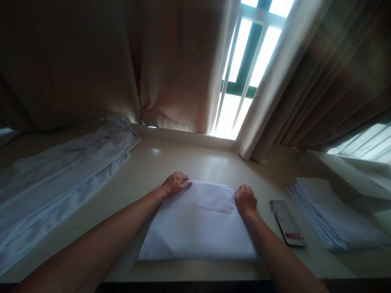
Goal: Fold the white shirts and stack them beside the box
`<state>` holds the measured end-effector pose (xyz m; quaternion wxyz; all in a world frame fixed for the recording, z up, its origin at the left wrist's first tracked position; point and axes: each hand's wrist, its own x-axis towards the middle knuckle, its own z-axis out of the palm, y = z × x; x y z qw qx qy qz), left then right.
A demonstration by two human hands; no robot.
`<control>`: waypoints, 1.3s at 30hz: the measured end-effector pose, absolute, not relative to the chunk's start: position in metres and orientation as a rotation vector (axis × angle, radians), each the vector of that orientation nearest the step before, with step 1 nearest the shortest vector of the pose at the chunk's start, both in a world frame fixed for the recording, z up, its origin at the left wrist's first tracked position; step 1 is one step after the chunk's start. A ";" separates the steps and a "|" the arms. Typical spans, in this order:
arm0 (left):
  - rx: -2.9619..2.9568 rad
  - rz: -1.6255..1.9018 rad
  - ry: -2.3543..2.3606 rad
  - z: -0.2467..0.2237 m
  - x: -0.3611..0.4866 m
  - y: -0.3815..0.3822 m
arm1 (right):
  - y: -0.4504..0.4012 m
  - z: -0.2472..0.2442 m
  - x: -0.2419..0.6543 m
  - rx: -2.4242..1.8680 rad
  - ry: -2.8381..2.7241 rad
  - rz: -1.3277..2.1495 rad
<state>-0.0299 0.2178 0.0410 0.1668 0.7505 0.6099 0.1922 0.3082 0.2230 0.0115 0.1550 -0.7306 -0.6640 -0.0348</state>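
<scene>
A folded white cloth [201, 219] lies flat on the table in front of me, a crease running across its upper part. My left hand [177, 183] is closed on its far left corner, thumb on top and fingers bent over the edge. At the far right corner, my right hand [246, 198] has its fingers curled around the side edge. Both forearms reach in from the near side, the right one partly covering the cloth's right edge.
Long white fabric [76, 167] lies piled along the left of the table [214, 160]. A phone-like flat object [287, 226], partly pixelated, rests right of my right arm. Beyond it is a stack of folded white cloths [332, 215]. Brown curtains [177, 69] hang behind, before a bright window.
</scene>
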 end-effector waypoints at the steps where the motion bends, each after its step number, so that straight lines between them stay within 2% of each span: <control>1: 2.131 0.519 1.706 0.044 -0.036 0.215 | 0.224 0.012 0.311 -2.085 -1.894 -0.077; 9: 1.919 0.501 1.765 0.053 -0.058 0.203 | 0.243 0.020 0.334 -2.036 -1.874 0.326; 17: 1.721 0.583 1.889 0.050 -0.057 0.206 | 0.233 0.039 0.319 -1.962 -1.936 0.165; 21: 1.724 0.540 2.034 0.044 -0.053 0.205 | 0.209 0.038 0.284 -1.678 -2.212 -0.014; 28: 1.930 0.582 2.256 0.059 -0.019 0.185 | 0.187 0.011 0.263 -1.767 -2.338 0.127; 33: 2.486 0.598 1.891 0.052 0.050 0.152 | 0.187 0.015 0.263 -1.806 -2.323 0.171; 39: 2.144 0.392 2.128 0.025 0.073 0.138 | 0.184 0.020 0.259 -1.836 -2.266 0.156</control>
